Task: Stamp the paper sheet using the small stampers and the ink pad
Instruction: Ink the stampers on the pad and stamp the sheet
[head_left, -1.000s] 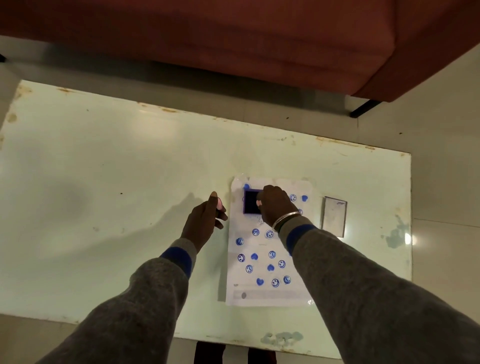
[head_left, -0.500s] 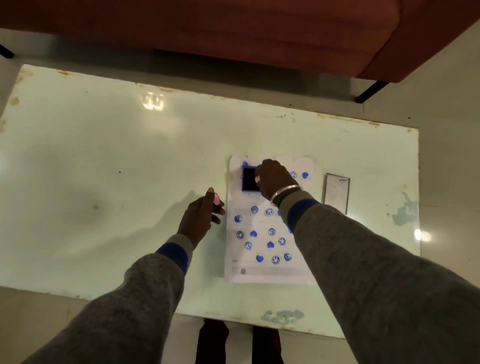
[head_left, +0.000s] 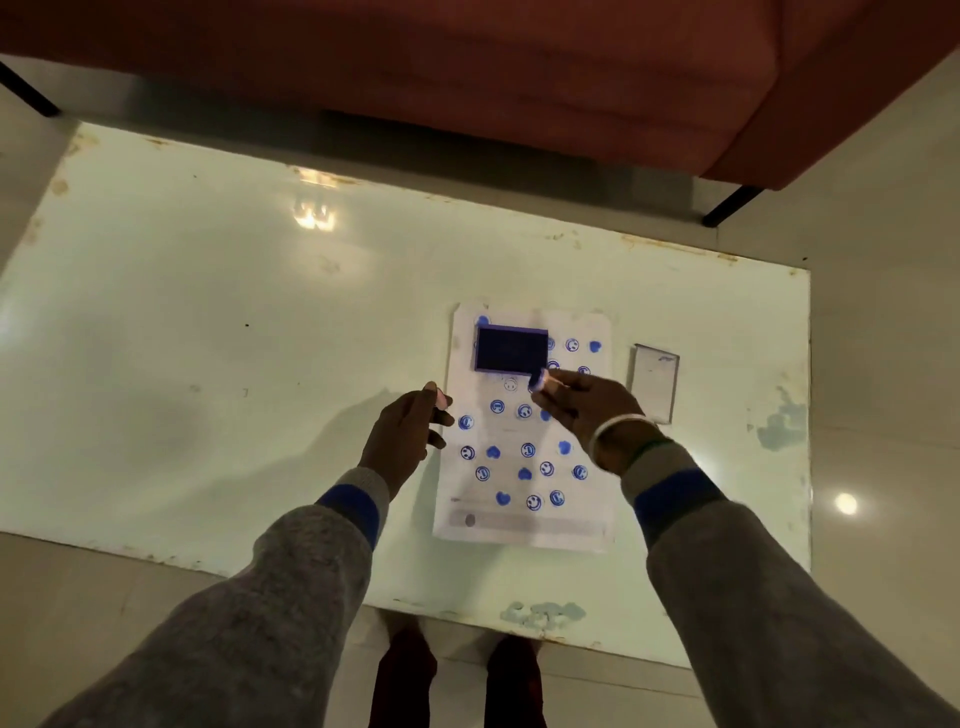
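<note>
Just below the open ink pad (head_left: 511, 349), both hands' fingers (head_left: 558, 387) pinch small stampers (head_left: 540, 383).

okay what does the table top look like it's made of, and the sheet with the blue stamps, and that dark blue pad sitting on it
Table top: likely painted metal or glass, glossy; it mirrors lamp glare, with rust-like chips along its edges.
Sheet: thin matte white paper, lying flat, inked blue.
Ink pad: probably a plastic tray holding a dark, dull inked cushion; too small to be sure.
</note>
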